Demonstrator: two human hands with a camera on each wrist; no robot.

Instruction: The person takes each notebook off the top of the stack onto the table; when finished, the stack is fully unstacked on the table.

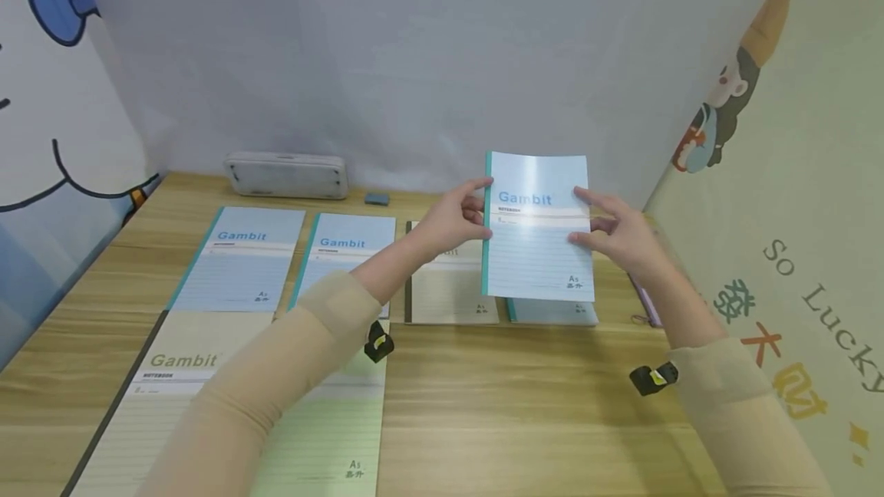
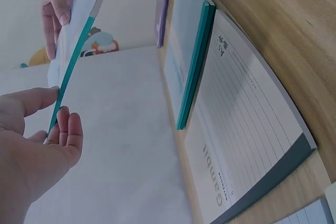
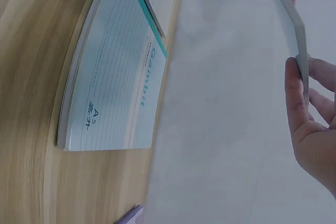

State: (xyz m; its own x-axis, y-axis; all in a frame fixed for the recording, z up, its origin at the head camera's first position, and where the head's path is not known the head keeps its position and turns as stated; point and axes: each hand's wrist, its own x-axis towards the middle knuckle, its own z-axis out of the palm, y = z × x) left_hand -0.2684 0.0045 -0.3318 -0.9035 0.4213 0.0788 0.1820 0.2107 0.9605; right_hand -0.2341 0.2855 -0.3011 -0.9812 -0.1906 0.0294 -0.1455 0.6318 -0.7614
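Note:
Both hands hold a light blue Gambit notebook (image 1: 536, 225) with a teal spine upright above the table's right side. My left hand (image 1: 464, 215) pinches its spine edge, thumb in front and fingers behind. My right hand (image 1: 609, 230) pinches the opposite edge. In the left wrist view the teal spine of the held notebook (image 2: 73, 61) runs between the thumb and fingers of my left hand (image 2: 47, 129). The right wrist view shows my right hand (image 3: 310, 119) gripping the notebook's edge (image 3: 287, 17). Below it a matching blue notebook (image 1: 552, 312) (image 3: 115, 77) lies flat on the table.
On the wooden table (image 1: 511, 405) lie a beige notebook (image 1: 449, 291), two blue notebooks (image 1: 242, 259) (image 1: 343, 250), a large beige notebook (image 1: 173, 390) and a large green one (image 1: 324, 436). A grey pencil case (image 1: 286, 175) and an eraser (image 1: 377, 199) sit at the back. A purple item (image 1: 645, 301) lies at the right.

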